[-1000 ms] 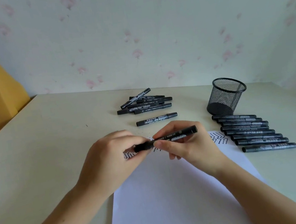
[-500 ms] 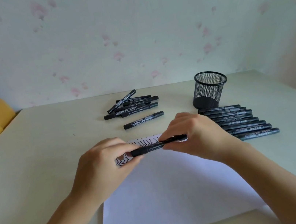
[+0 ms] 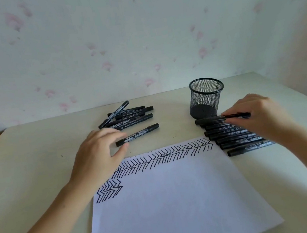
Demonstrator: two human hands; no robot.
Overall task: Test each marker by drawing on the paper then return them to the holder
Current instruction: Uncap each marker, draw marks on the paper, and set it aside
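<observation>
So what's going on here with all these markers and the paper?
A person is testing black markers on a sheet of paper, which has rows of zigzag strokes along its top. The right hand is setting one marker at the far end of a neat row of markers beside the mesh holder. The left hand reaches for a single marker lying just ahead of a loose pile. No marker shows in the holder yet.

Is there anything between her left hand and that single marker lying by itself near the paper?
Nothing visible. The left hand is open right beside the lone marker, fingers spread at its near end, with only bare table between them.
</observation>
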